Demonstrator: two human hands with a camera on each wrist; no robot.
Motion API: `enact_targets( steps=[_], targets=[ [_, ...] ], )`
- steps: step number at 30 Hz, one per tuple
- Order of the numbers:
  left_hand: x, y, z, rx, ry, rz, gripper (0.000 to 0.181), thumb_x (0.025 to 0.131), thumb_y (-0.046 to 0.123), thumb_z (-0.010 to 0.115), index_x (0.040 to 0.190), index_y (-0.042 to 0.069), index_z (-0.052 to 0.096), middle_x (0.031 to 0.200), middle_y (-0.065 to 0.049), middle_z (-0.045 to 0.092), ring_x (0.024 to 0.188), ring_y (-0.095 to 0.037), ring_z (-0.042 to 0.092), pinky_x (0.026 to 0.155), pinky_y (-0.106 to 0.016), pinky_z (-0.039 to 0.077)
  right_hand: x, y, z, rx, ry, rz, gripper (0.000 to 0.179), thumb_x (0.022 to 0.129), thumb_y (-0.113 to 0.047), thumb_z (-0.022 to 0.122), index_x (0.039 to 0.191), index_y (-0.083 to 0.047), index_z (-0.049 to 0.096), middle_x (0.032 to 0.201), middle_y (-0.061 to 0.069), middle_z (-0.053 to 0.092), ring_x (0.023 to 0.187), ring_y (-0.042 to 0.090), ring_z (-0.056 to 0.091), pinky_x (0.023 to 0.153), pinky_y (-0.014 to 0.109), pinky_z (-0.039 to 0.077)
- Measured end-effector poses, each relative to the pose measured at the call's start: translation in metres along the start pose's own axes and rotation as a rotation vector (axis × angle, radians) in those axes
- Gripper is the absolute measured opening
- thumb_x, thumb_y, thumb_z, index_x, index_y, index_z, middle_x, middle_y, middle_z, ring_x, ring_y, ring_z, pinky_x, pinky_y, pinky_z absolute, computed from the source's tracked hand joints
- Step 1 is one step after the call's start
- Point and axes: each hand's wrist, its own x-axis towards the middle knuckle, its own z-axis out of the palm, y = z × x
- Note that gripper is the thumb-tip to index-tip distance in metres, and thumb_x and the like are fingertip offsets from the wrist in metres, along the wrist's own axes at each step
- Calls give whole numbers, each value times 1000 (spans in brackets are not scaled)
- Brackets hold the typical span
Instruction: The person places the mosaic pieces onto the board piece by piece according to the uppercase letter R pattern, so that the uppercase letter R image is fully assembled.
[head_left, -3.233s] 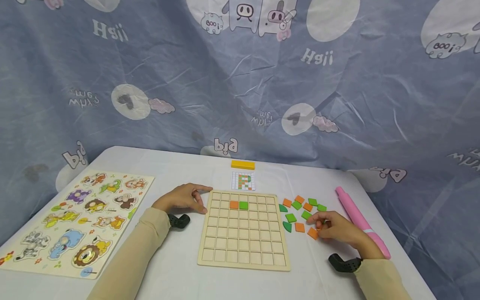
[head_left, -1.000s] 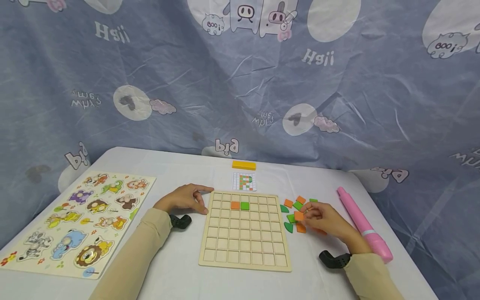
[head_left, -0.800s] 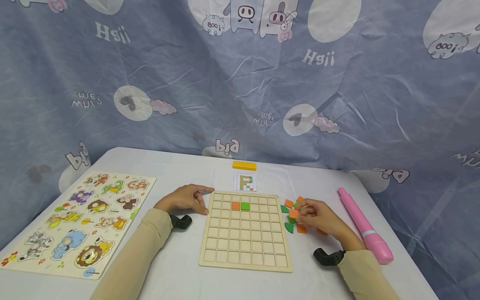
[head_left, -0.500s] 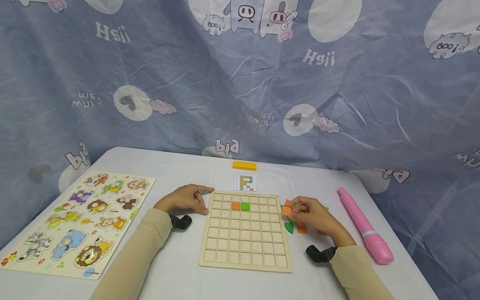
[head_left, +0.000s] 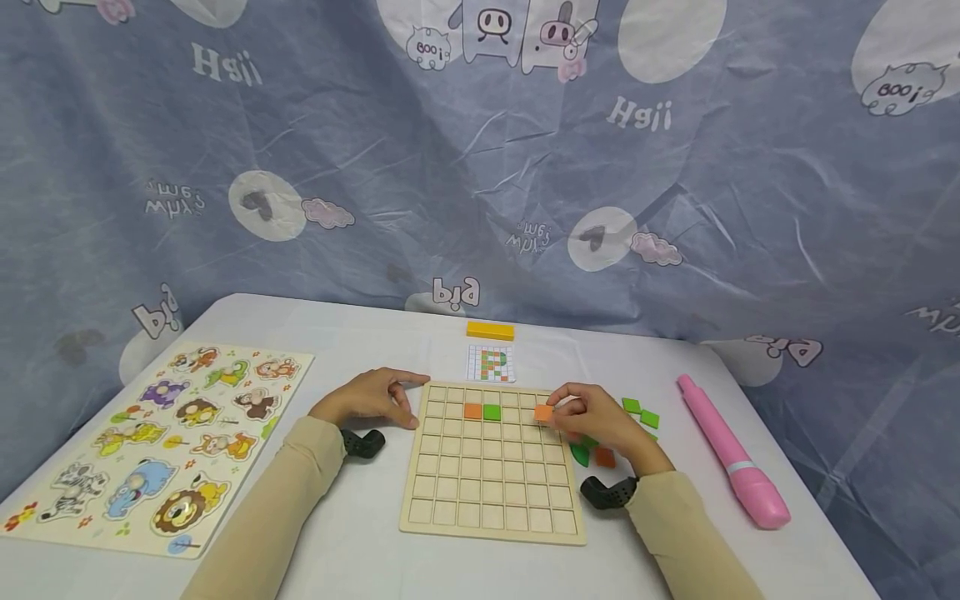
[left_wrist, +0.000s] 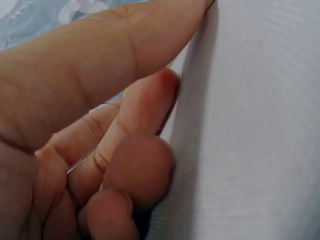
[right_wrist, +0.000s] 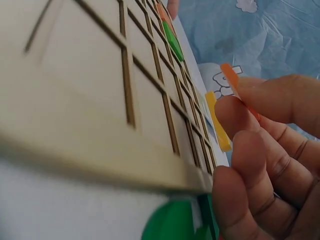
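Observation:
In the head view a wooden grid board [head_left: 480, 467] lies on the table, with an orange tile [head_left: 472, 411] and a green tile [head_left: 492, 412] side by side in its second row. At its upper left edge my left hand [head_left: 371, 396] rests index fingertip and thumb tip against the frame. My right hand [head_left: 592, 417] pinches another orange square tile [head_left: 543, 413] between thumb and finger, over the board's right columns. The right wrist view shows that held tile [right_wrist: 230, 77] edge-on, raised off the grid. The left wrist view has mostly my left fingers [left_wrist: 145, 100] beside white cloth.
Loose green tiles [head_left: 648, 417] and other pieces lie right of the board, partly hidden by my right hand. Behind the board sit a pattern card [head_left: 491, 364] and a yellow block [head_left: 491, 331]. An animal puzzle [head_left: 150, 442] lies left, a pink microphone-shaped object [head_left: 731, 454] right.
My right hand picked up an orange tile from the loose pieces and carried it left until it was over the board. My left hand stays at the board's edge.

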Motion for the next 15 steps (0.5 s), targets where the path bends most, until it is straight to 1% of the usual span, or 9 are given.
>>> enact_targets(
  steps=[4,7,10,12,15],
  targets=[
    [0,0,0,-1,1,-6,89,78,20,97,157,11,59,84,1,76,91,-15,62,96,-37,44,8,-4,6,-9,-11,4,26,99,-2,68,122,8,62,88,14,77,60,17,48,60,31,44],
    [0,0,0,-3,2,-2,88,78,19,97,157,10,59,84,2,75,91,-15,62,97,-38,44,14,-5,10,-28,-14,11,24,100,-3,69,121,7,63,91,14,79,61,16,50,60,31,45],
    [0,-1,0,-1,4,5,88,78,18,97,157,10,59,84,2,75,90,-16,62,97,-38,44,19,-7,14,-62,-20,23,24,101,-6,71,120,6,65,85,11,76,61,17,50,60,32,44],
    [0,-1,0,2,5,10,88,78,18,97,156,9,59,83,1,75,90,-16,62,97,-38,44,21,-10,17,-79,-18,35,24,100,-8,73,119,4,66,78,7,72,60,18,49,61,33,43],
    [1,-1,0,1,8,6,88,77,19,98,156,10,60,83,1,75,91,-16,61,97,-39,43,25,-13,22,-100,-10,50,23,98,-10,77,117,2,68,70,5,64,57,18,47,61,34,43]
  ],
)
